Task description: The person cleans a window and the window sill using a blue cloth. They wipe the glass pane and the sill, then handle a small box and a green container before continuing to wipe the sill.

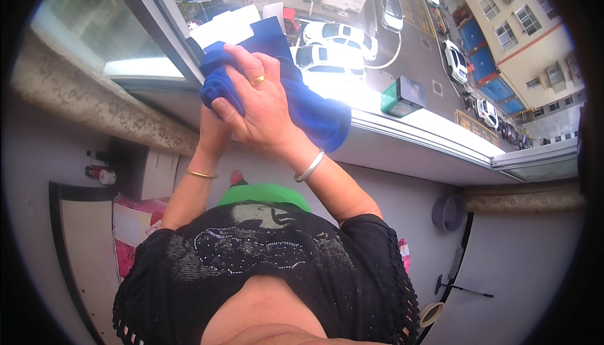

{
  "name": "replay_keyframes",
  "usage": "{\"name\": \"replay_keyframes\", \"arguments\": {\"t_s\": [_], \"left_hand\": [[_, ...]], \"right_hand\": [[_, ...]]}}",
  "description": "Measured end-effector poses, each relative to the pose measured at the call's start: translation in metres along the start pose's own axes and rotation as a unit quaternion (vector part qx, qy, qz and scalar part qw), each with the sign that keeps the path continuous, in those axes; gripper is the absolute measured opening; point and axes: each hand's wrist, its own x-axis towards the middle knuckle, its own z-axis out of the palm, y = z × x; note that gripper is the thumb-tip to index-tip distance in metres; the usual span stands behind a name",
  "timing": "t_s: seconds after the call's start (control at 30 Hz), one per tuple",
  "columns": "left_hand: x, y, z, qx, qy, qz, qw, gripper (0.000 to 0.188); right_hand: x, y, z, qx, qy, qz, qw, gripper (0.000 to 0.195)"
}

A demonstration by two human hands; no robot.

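A blue cloth point(311, 114) is bunched between my two hands at the open window, beside the window frame point(158, 19). My right hand point(262, 97), with a gold ring and a silver bangle at the wrist, grips the bunched part from above. My left hand point(213, 125) is mostly hidden under the cloth and the right hand; its fingers cannot be seen, though it presses up against the bundle. The cloth's loose end hangs over the inner edge of the sill. On the sill to the right stands a green and dark box-like container point(403, 96).
The window track point(424, 140) runs to the right, with parked cars far below outside. Patterned curtains point(104, 95) hang at the left. Indoors are a grey basin point(448, 214), a long-handled tool point(465, 290) and a pale bowl-like vessel point(431, 314) at the right.
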Motion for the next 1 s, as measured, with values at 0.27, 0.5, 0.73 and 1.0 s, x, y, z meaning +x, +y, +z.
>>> {"name": "replay_keyframes", "arguments": {"t_s": [0.27,0.5,0.73,1.0], "left_hand": [[-0.023,-0.010,-0.020,-0.025,-0.082,-0.111,0.990,0.076],[-0.022,-0.035,-0.086,-0.021,-0.093,-0.117,0.989,0.098],[-0.014,-0.057,-0.115,-0.070,-0.127,-0.149,0.978,0.097],[0.018,-0.077,-0.089,-0.077,-0.206,-0.242,0.945,0.100]], "right_hand": [[0.001,0.102,0.012,-0.213,0.069,0.065,0.973,0.024],[-0.018,0.143,-0.032,-0.192,0.180,0.263,0.928,0.019],[-0.025,0.163,-0.062,-0.250,0.137,0.302,0.910,0.032],[-0.163,0.241,-0.010,-0.295,-0.190,0.361,0.864,0.049]]}}
